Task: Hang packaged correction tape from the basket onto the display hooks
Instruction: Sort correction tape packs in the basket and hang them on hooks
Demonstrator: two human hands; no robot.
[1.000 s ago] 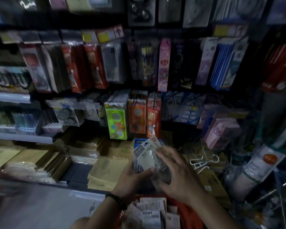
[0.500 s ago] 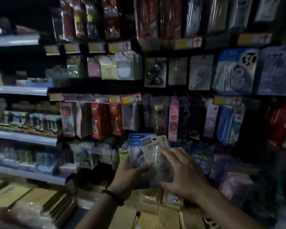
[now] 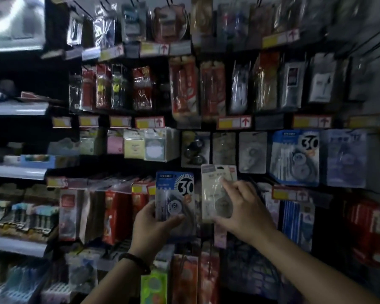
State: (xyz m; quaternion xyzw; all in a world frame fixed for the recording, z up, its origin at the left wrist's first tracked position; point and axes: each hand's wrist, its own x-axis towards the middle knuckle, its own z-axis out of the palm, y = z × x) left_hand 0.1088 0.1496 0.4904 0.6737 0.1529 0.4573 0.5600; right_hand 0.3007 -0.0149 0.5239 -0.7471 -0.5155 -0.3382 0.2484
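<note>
**Q:** Which step of the job is this?

**A:** Judging by the raised hands, the hanging step. At lower centre, the left hand (image 3: pixel 156 224) grips a blue card-backed correction tape pack (image 3: pixel 174 194) near its lower edge, with the thumb across the front. Just right of it, the right hand (image 3: pixel 244 211) pinches a pale grey card pack with a clear blister (image 3: pixel 217 189) between thumb and fingers, held up close to the rack. The basket is out of view.

**Q:** What does the next move call for?

**A:** Probably lining the hole at a pack's top up with a hook. A matching blue hanging pack (image 3: pixel 294 157) sits at centre right, with a similar pale hanging pack (image 3: pixel 252 150) to its left. The hooks themselves are too dark to make out.

**Q:** Is any writing readable?

**A:** A large "30" shows on both blue packs. The yellow price labels with red arrows (image 3: pixel 234 122) are blurred, and no brand can be read.
</note>
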